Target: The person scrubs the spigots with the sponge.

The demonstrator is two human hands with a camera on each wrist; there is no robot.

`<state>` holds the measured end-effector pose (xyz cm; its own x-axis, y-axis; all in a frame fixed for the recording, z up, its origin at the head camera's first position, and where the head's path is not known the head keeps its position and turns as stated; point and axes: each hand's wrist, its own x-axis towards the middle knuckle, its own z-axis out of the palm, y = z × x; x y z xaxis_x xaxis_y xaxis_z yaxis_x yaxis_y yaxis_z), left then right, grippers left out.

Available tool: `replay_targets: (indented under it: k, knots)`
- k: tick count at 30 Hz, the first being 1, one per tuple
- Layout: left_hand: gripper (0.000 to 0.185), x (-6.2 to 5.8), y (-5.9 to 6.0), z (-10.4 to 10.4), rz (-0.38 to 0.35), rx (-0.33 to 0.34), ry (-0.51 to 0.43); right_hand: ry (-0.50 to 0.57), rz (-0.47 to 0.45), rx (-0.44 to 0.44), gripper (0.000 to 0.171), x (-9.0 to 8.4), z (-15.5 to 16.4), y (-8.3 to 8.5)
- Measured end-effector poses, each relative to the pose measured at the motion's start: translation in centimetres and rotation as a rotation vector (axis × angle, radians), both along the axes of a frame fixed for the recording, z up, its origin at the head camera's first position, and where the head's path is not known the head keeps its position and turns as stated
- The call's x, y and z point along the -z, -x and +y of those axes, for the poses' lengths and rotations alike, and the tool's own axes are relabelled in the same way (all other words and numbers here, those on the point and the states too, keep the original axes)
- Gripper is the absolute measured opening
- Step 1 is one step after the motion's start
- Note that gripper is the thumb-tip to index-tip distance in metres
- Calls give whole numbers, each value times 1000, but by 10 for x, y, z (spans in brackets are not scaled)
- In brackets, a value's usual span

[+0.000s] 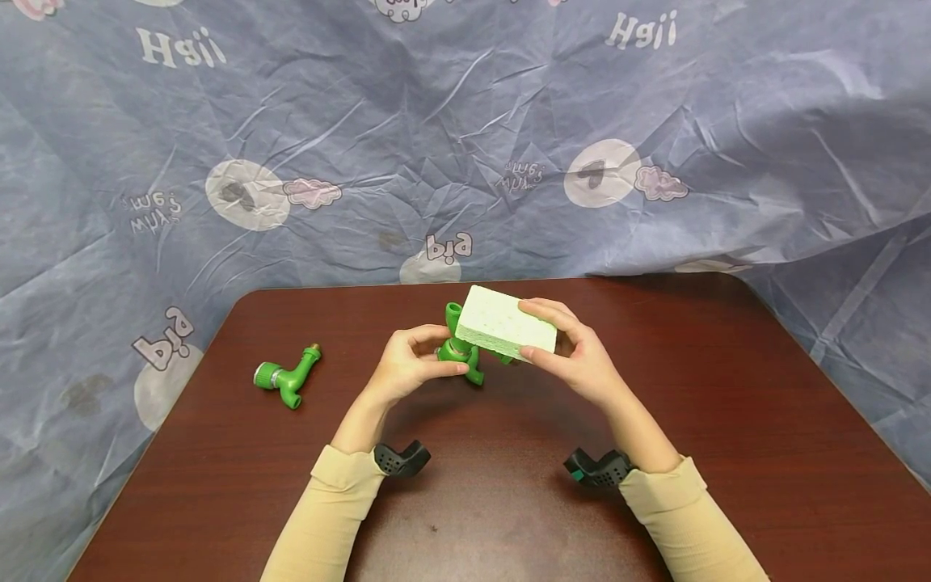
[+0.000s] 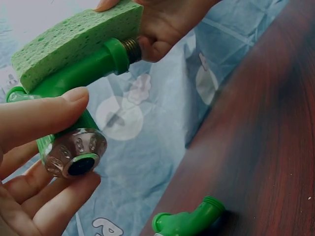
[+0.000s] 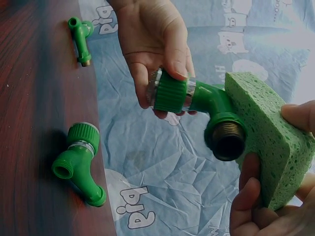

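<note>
Between the thumb and fingers of my left hand (image 1: 407, 364) is the ribbed handle end of a green plastic faucet (image 3: 211, 101), lifted off the table. Its threaded metal inlet points toward the right hand in the left wrist view. My right hand (image 1: 582, 360) grips a light green sponge (image 1: 505, 322) by its edges. The sponge's broad face lies along the faucet's body and appears to touch it. In the head view, the sponge and left fingers hide part of the faucet.
On the dark wooden table (image 1: 727, 420), another green faucet (image 1: 288, 378) lies at the left. A further one (image 3: 81, 162) lies below the hands in the right wrist view. A wrinkled blue-grey printed cloth (image 1: 436, 145) hangs behind the table.
</note>
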<state>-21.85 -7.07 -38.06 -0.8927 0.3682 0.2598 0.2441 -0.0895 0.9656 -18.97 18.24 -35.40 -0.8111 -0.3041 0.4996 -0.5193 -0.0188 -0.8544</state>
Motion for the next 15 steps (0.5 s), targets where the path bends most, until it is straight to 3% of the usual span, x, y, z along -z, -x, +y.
replay_targets:
  k: [9,15]
  knots:
    - [47,1,0,1,-1,-117,42,-4,9,-8,55,-1,4,1]
    - [45,-1,0,0,53,-177,7,10,17,-4,54,-3,11,4]
